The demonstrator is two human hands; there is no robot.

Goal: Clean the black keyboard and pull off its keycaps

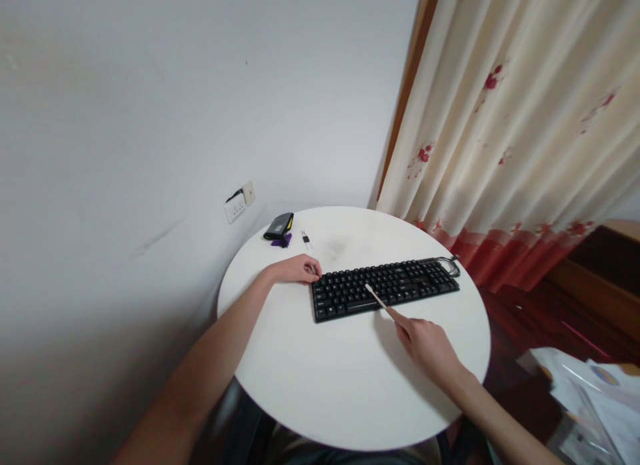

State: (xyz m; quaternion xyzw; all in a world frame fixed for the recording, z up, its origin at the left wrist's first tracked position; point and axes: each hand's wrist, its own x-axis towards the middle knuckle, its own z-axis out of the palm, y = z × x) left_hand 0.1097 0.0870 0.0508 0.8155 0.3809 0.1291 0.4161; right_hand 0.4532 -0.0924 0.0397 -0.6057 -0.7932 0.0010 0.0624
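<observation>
A black computer keyboard [385, 285] lies on the round white table [320, 378], slightly tilted across my view. My left hand [299, 269] rests at its upper left corner, fingers curled and closed against the edge. In my right hand [425, 341] is a slim whitish stick with a small rounded head, like a toothbrush [377, 297]. Its head touches or hovers just over the middle keys; which of the two I cannot tell. My right fingers wrap round the lower end of the stick. The keyboard's cable [450, 266] is bundled at the far right corner.
A dark case with yellow edging [279, 226] sits at the table's back left, on a purple cloth [286, 241]. Beside it lies a small black-and-clear item [306, 239]. The wall socket [235, 207], curtain [490, 118] and white plastic bags [590, 398] surround the table.
</observation>
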